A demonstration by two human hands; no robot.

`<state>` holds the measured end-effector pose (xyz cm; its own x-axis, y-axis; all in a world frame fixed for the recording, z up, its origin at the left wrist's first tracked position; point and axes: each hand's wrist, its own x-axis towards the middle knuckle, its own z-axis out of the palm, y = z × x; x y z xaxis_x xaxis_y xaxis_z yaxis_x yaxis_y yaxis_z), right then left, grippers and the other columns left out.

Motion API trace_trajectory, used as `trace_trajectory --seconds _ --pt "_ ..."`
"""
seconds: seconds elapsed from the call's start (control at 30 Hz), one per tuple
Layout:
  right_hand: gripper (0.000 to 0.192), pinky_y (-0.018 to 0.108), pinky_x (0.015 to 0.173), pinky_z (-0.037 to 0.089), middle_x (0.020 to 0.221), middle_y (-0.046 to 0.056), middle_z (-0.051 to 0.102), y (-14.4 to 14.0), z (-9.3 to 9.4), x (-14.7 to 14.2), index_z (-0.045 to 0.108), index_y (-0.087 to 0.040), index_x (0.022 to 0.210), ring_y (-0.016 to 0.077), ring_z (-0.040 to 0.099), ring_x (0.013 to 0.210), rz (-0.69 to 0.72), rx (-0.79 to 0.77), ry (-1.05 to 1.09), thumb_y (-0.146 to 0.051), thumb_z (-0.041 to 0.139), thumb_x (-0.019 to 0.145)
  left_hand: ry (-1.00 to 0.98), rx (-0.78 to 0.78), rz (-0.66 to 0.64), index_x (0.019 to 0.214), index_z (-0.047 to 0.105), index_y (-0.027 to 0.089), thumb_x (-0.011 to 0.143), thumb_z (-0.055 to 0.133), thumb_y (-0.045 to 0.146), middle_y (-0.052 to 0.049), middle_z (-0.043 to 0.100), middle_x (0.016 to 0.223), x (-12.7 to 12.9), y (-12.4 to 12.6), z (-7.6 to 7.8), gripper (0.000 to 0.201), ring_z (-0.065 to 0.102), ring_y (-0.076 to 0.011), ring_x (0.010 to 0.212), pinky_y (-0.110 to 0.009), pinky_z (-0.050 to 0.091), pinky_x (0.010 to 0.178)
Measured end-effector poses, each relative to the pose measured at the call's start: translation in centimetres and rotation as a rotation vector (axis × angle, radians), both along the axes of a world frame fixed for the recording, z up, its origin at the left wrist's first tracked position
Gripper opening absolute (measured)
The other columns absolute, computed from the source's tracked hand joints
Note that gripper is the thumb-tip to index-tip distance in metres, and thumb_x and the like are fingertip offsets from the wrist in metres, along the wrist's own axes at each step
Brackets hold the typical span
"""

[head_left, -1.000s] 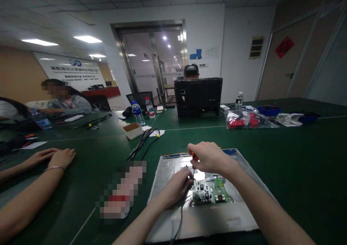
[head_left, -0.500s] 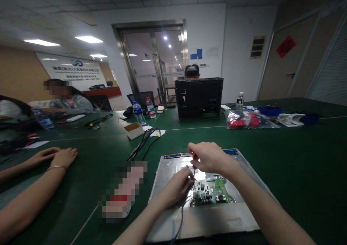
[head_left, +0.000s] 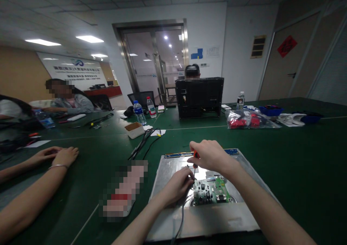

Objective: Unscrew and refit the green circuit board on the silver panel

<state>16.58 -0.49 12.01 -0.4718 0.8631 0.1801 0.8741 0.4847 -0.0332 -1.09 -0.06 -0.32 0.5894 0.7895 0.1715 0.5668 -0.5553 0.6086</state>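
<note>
My right hand (head_left: 210,156) clenched on the screwdriver (head_left: 195,162), left hand (head_left: 176,185) steadying its tip beside the circuit board (head_left: 213,191), still mounted on the metal panel (head_left: 206,219).

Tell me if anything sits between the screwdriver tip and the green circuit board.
Nothing visible does. The right hand holds the screwdriver upright, tip at the circuit board's left edge, where the left hand's fingers rest beside the shaft, not under it.

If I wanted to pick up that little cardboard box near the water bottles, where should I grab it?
Probably from above, pinching two opposite side walls of the cardboard box. It sits upright with its top open on the green table, so the rim is exposed; the cables crowd its near right side.
</note>
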Motion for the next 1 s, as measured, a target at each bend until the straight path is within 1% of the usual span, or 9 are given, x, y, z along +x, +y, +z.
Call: trace_trajectory --seconds 0.07,0.17,0.27,0.43,0.57,0.73,0.8,0.9,1.0 --pt "0.028 0.027 0.055 0.028 0.086 0.004 0.069 -0.15 0.15 0.12 0.055 -0.023 0.095 0.0216 0.063 0.077 0.033 -0.023 0.019 -0.046 0.057 0.08 -0.01 0.0 -0.006 0.083 0.053 0.018 0.081 0.047 0.009 -0.004 0.059 0.089 -0.04 0.04 -0.02 0.011 0.053 -0.019 0.083 -0.028 0.041 0.075" --pt "0.026 0.027 0.056 0.029 0.092 0.003 0.069 -0.41 0.25 0.31 0.053 -0.022 0.1 0.0203 0.062 0.081 0.115 -0.056 0.075 -0.031 0.059 0.076 -0.042 0.005 -0.027 0.085 0.054 0.017 0.08 0.048 0.009 -0.005 0.059 0.091 -0.09 0.25 -0.23 0.012 0.052 -0.0197 0.085 -0.029 0.041 0.076" --pt "0.027 0.027 0.056 0.027 0.091 0.003 0.069 -0.43 0.12 0.31 0.052 -0.022 0.101 0.0201 0.062 0.08 0.121 -0.062 0.077 -0.021 0.055 0.074 -0.058 0.011 -0.046 0.088 0.054 0.017 0.079 0.047 0.008 -0.005 0.059 0.092 -0.12 0.41 -0.46 0.014 0.052 -0.02 0.085 -0.029 0.041 0.076" --pt "0.024 0.028 0.053 0.025 0.086 0.004 0.068 -0.19 -0.23 0.15 0.052 -0.022 0.099 0.0206 0.062 0.076 0.077 -0.033 0.05 -0.023 0.054 0.075 -0.047 0.021 -0.03 0.085 0.053 0.017 0.078 0.047 0.007 -0.004 0.059 0.09 -0.1 0.26 -0.34 0.014 0.052 -0.0193 0.084 -0.028 0.041 0.075" --pt "0.019 0.028 0.053 0.025 0.085 0.003 0.068 0.06 -0.31 0.03 0.053 -0.022 0.096 0.0207 0.062 0.076 0.062 0.001 0.039 -0.029 0.054 0.078 -0.033 0.016 -0.021 0.086 0.054 0.017 0.079 0.046 0.007 -0.004 0.059 0.091 -0.06 0.1 -0.13 0.014 0.052 -0.0191 0.085 -0.028 0.041 0.075" --pt "0.022 0.028 0.053 0.026 0.084 0.004 0.068 0.22 -0.19 -0.11 0.054 -0.022 0.095 0.0213 0.062 0.075 0.017 0.001 0.002 -0.039 0.055 0.081 -0.008 0.016 -0.005 0.085 0.054 0.017 0.08 0.046 0.008 -0.004 0.058 0.09 -0.04 0.18 -0.21 0.014 0.052 -0.0185 0.083 -0.028 0.041 0.075" --pt "0.023 0.028 0.053 0.026 0.086 0.004 0.068 0.08 -0.08 0.0 0.054 -0.022 0.095 0.0213 0.063 0.077 0.029 -0.016 0.011 -0.04 0.055 0.081 -0.006 0.018 0.0 0.084 0.054 0.018 0.08 0.046 0.008 -0.004 0.058 0.089 -0.03 0.27 -0.28 0.013 0.052 -0.0185 0.083 -0.028 0.041 0.075" --pt "0.025 0.027 0.054 0.027 0.09 0.003 0.069 -0.21 0.06 0.26 0.052 -0.022 0.098 0.0205 0.063 0.08 0.083 -0.048 0.05 -0.031 0.059 0.076 -0.018 0.024 -0.003 0.083 0.053 0.017 0.079 0.046 0.008 -0.004 0.059 0.088 -0.01 0.36 -0.31 0.012 0.052 -0.0185 0.082 -0.028 0.041 0.075" --pt "0.027 0.027 0.054 0.027 0.092 0.003 0.069 -0.31 0.1 0.34 0.053 -0.022 0.099 0.02 0.062 0.08 0.108 -0.055 0.07 -0.022 0.058 0.073 -0.015 0.029 -0.007 0.083 0.053 0.017 0.08 0.046 0.01 -0.004 0.059 0.087 -0.01 0.31 -0.17 0.011 0.052 -0.0188 0.081 -0.029 0.041 0.074"
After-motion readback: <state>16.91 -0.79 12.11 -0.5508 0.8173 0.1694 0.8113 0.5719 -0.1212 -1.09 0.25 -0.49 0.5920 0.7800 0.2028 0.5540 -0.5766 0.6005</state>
